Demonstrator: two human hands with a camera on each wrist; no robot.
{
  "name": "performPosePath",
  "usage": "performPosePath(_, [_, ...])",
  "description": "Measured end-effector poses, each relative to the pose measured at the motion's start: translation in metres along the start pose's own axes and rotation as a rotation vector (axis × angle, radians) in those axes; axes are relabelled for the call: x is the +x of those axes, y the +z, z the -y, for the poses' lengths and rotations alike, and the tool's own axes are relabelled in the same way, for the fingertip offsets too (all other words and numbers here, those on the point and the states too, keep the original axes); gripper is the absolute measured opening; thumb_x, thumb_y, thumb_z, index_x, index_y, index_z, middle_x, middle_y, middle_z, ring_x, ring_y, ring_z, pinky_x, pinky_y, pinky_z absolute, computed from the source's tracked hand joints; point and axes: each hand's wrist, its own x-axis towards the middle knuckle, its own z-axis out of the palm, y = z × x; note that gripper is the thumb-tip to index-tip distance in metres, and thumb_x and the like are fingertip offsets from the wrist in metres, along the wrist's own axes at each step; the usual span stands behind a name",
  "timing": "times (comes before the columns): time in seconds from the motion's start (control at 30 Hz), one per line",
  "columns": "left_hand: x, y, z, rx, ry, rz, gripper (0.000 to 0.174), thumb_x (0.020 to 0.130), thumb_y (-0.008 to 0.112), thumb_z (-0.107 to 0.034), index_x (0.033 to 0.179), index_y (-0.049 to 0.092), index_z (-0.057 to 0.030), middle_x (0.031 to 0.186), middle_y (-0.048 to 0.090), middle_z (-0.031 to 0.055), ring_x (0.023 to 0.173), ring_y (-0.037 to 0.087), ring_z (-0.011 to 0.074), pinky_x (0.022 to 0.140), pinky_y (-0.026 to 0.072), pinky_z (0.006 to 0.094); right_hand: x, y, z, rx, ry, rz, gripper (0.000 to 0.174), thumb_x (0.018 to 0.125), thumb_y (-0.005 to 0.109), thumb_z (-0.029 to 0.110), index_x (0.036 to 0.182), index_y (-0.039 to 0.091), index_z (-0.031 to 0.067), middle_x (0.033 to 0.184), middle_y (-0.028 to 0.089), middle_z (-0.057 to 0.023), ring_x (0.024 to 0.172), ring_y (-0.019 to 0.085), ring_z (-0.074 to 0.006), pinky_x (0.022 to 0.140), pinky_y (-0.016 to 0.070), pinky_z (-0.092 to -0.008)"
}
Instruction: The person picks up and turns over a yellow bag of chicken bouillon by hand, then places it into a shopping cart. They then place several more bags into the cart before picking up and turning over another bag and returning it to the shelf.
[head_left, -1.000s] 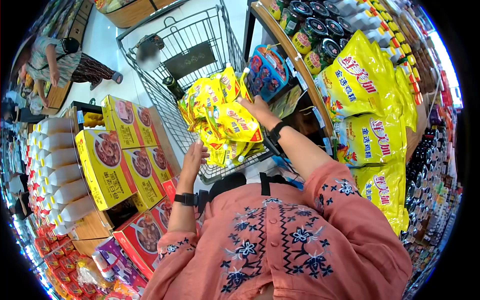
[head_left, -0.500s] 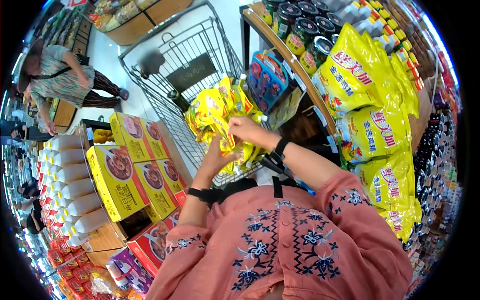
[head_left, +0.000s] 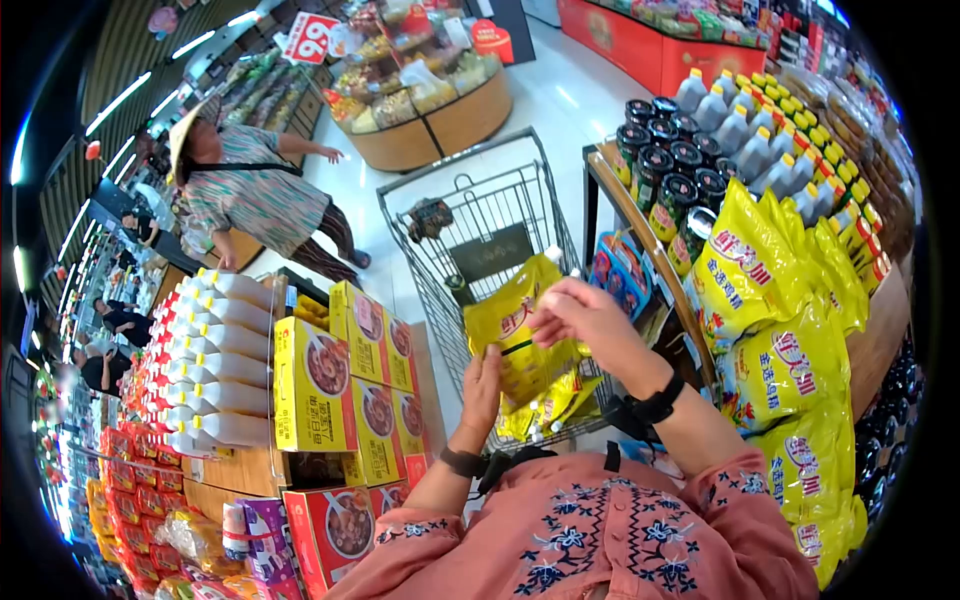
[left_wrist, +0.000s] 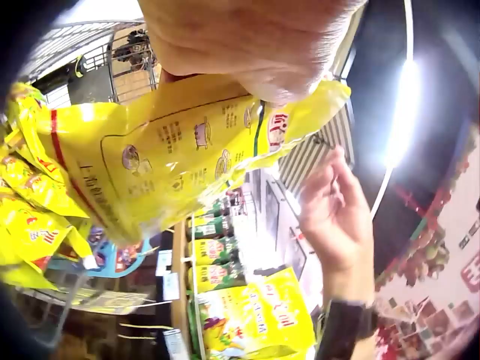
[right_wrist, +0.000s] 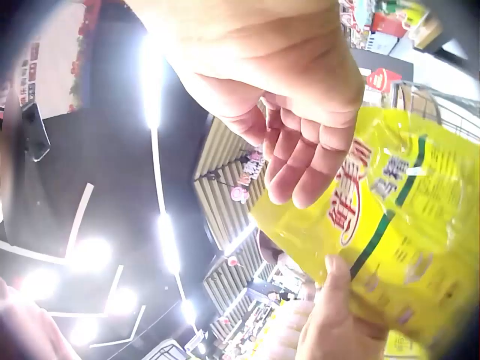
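Observation:
A yellow printed bag [head_left: 527, 368] is held up over the near end of a shopping cart [head_left: 480, 205]. The left hand [head_left: 482, 388] grips its left edge, thumb on the front face in the right wrist view. Near the bag's upper right, the right hand [head_left: 590, 325] has loosely bent fingers; in the right wrist view the right hand [right_wrist: 292, 112] shows nothing between them, and in the left wrist view the right hand [left_wrist: 337, 217] stands apart from the bag [left_wrist: 172, 142]. More yellow bags [head_left: 560, 400] lie below in the cart.
At right, a shelf holds large yellow bags [head_left: 790, 370], dark-lidded jars [head_left: 655, 160] and bottles. Yellow boxes [head_left: 312, 385] and white jugs [head_left: 235, 370] stand at left. A person in a hat [head_left: 255, 190] is beyond the cart's left side. A blue package [head_left: 618, 272] hangs beside the cart.
One yellow bag has come up from the pile in the left hand. The right hand has moved away from the pile to the bag's upper right. The head view has tilted up.

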Motion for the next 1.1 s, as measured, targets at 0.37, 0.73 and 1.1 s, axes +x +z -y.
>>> performPosePath(0.37, [-0.007,0.051,-0.081,-0.422,-0.149,0.130,0.048,0.106,0.044,-0.039,0.125,0.055,0.0038,0.115,0.066,0.0108,0.098,0.065,0.0158,0.085,0.0518,0.0299,-0.093,-0.087,-0.009,-0.159,-0.046,-0.015,0.047,0.098,0.061,0.031,0.132,0.052,0.0002,0.117,0.062,-0.0050,0.107,0.059,-0.0128,0.093,0.0477,-0.0289])
performPosePath(0.73, [-0.016,0.126,-0.104,-0.437,-0.247,0.335,0.050,0.106,0.043,-0.042,0.126,0.056,0.0017,0.112,0.068,0.0097,0.093,0.068,0.0151,0.076,0.0537,0.0267,-0.152,-0.105,-0.012,0.062,-0.117,-0.231,0.044,0.095,0.066,0.025,0.130,0.053,0.0013,0.123,0.063,-0.0060,0.108,0.061,-0.0122,0.095,0.0485,-0.0294])
performPosePath(1.1, [-0.015,0.147,-0.111,-0.644,-0.317,0.467,0.046,0.105,0.044,-0.034,0.136,0.048,0.0008,0.128,0.061,0.0118,0.114,0.063,0.0231,0.095,0.0510,0.0351,-0.172,-0.115,-0.008,0.183,-0.150,-0.306,0.047,0.095,0.065,0.019,0.136,0.050,0.0010,0.124,0.063,-0.0065,0.107,0.061,-0.0138,0.094,0.0491,-0.0302])
